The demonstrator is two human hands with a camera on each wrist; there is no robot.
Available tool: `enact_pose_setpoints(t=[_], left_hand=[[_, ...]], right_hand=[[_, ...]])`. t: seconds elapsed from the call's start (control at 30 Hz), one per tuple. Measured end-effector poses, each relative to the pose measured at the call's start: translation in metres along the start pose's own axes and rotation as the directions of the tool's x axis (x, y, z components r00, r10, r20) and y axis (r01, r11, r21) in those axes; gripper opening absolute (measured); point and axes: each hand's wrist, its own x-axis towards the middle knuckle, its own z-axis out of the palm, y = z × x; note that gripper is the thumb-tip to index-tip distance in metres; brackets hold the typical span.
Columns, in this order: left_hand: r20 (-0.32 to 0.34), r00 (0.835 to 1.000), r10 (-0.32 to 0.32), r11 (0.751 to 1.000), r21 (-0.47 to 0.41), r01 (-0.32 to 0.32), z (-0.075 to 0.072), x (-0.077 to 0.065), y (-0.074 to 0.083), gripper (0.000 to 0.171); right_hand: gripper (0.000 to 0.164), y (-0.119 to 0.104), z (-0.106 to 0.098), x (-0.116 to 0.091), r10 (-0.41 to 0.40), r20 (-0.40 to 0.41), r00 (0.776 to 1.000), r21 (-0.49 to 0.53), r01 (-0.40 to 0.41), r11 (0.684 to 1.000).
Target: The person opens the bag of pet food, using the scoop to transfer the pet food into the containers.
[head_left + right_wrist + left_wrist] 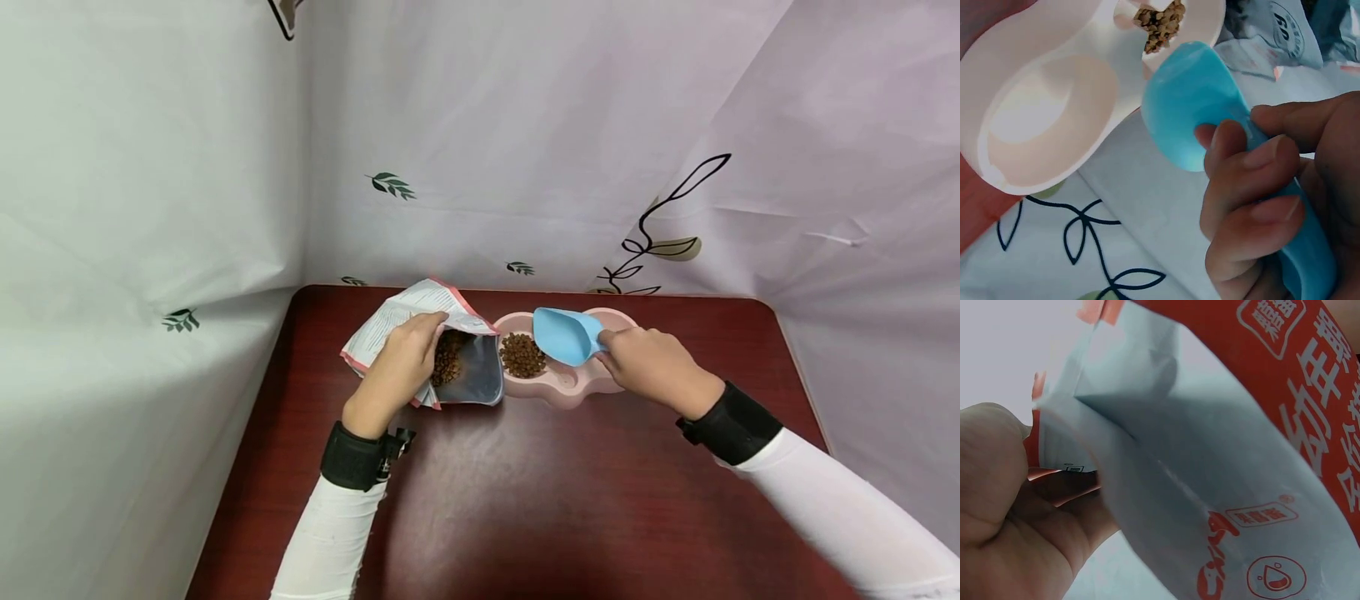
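Note:
A blue scoop (562, 335) is gripped by its handle in my right hand (654, 367), over the pink double pet bowl (567, 390). In the head view its hollow looks bare. Brown kibble (522, 356) lies in the bowl's left compartment; the right one, seen in the right wrist view, shows only its pale inner wall (1054, 112). My left hand (401, 358) pinches the rim of a white and red pet food bag (408, 304), which lies with its mouth toward the bowl. More kibble shows inside the bag.
A dark red wooden table (525, 500) carries the bag and the bowl near its back edge. White patterned cloth (525, 150) hangs behind and at both sides. Black straps (731, 423) circle both wrists.

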Motion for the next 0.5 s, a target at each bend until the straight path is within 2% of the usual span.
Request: enact_pose_setpoints(t=[0.1, 0.2, 0.5], left_hand=[[0.000, 1.000, -0.001, 1.000, 0.003, 0.001, -0.001, 0.000, 0.000, 0.032], [-0.001, 1.000, 0.000, 1.000, 0.002, 0.000, -0.001, 0.000, 0.000, 0.032], [0.009, 1.000, -0.007, 1.000, 0.003, 0.007, 0.001, -0.001, -0.001, 0.031]], right_hand=[[0.022, 0.002, -0.003, -0.005, 0.010, 0.020, 1.000, 0.113, -0.013, 0.994], [0.014, 0.003, -0.007, -0.012, 0.002, 0.038, 0.999, 0.227, -0.011, 0.974], [0.005, -0.001, -0.018, -0.033, -0.025, 0.076, 0.997, 0.474, -0.014, 0.881]])
